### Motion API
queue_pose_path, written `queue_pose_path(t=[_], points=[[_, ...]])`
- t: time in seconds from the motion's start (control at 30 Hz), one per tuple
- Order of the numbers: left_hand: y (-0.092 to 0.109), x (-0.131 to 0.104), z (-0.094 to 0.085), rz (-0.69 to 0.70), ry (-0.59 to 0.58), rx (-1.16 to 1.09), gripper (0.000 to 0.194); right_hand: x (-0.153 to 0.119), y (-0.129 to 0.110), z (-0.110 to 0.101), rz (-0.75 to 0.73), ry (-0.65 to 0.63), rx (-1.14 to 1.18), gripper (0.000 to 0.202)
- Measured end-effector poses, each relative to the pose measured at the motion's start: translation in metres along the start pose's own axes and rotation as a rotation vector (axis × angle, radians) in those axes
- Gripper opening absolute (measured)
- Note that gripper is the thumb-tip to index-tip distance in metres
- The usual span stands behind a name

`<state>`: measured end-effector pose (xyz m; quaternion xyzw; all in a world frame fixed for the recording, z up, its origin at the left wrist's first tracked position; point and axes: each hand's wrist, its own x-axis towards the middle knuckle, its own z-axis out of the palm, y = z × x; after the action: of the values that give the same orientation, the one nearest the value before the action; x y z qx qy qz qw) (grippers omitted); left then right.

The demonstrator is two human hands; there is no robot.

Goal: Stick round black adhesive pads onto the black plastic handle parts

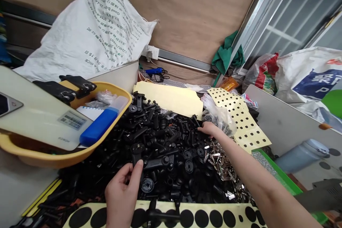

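Observation:
A black plastic arm-shaped part with a round end is pinched between the thumb and fingers of my left hand, over the front of a heap of black plastic parts. My right hand reaches to the far right of the heap, beside a clear plastic bag of dark pieces. Its fingers are closed at a small dark upright part. Below my left hand, a pale yellow sheet of round black stickers lies along the front edge, with a black part resting across it.
Left stands a yellow basin holding a blue-capped container and a white tablet-like panel. Small metal plates lie under my right forearm. A sheet of small black dots, a green tray and a blue-grey bottle are right.

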<state>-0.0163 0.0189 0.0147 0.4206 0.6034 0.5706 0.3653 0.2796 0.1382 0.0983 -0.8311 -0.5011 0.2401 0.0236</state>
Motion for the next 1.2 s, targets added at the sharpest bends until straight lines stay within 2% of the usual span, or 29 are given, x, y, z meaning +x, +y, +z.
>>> queue_pose_path(t=[0.13, 0.23, 0.3, 0.37, 0.5, 0.57, 0.63, 0.73, 0.83, 0.9, 0.97, 1.03, 1.1, 1.2], points=[[0.001, -0.001, 0.001, 0.001, 0.016, -0.009, 0.036, -0.003, 0.006, -0.027, -0.01, 0.028, 0.071, 0.029], [-0.002, 0.001, -0.001, -0.004, -0.02, -0.001, 0.035, -0.015, -0.003, -0.048, -0.109, 0.05, 0.131, 0.026], [-0.004, 0.003, -0.002, -0.005, -0.035, 0.006, 0.036, -0.026, -0.015, -0.048, -0.216, 0.019, 0.175, 0.023], [-0.006, 0.004, -0.003, -0.007, -0.029, 0.002, 0.036, -0.038, -0.032, -0.033, -0.342, -0.055, 0.223, 0.019], [-0.007, 0.005, -0.003, -0.014, -0.01, -0.008, 0.034, -0.053, -0.062, 0.018, -0.58, -0.223, 0.264, 0.02], [-0.006, 0.005, -0.003, -0.023, -0.008, -0.01, 0.033, -0.057, -0.072, 0.039, -0.66, -0.249, 0.248, 0.022], [-0.007, 0.006, -0.003, -0.039, -0.012, -0.026, 0.033, -0.061, -0.077, 0.054, -0.711, -0.195, 0.217, 0.024], [-0.009, 0.006, -0.004, -0.067, -0.022, -0.044, 0.033, -0.068, -0.082, 0.069, -0.77, -0.037, 0.175, 0.03], [-0.012, 0.007, -0.003, -0.077, -0.046, -0.033, 0.034, -0.07, -0.084, 0.078, -0.826, 0.005, 0.156, 0.055], [-0.012, 0.006, -0.003, -0.07, -0.047, -0.035, 0.034, -0.062, -0.082, 0.076, -0.813, -0.009, 0.142, 0.063], [-0.01, 0.005, -0.002, -0.057, -0.03, -0.04, 0.035, -0.046, -0.074, 0.064, -0.723, 0.028, 0.115, 0.047], [-0.007, 0.004, -0.002, -0.046, -0.008, -0.038, 0.035, -0.023, -0.062, 0.046, -0.565, 0.131, 0.071, 0.031], [-0.004, 0.003, -0.001, -0.039, -0.001, -0.031, 0.037, 0.002, -0.048, 0.029, -0.397, 0.222, 0.01, 0.028], [-0.003, 0.003, 0.0, -0.03, -0.011, -0.023, 0.038, 0.031, -0.028, 0.013, -0.199, 0.261, -0.07, 0.03]])
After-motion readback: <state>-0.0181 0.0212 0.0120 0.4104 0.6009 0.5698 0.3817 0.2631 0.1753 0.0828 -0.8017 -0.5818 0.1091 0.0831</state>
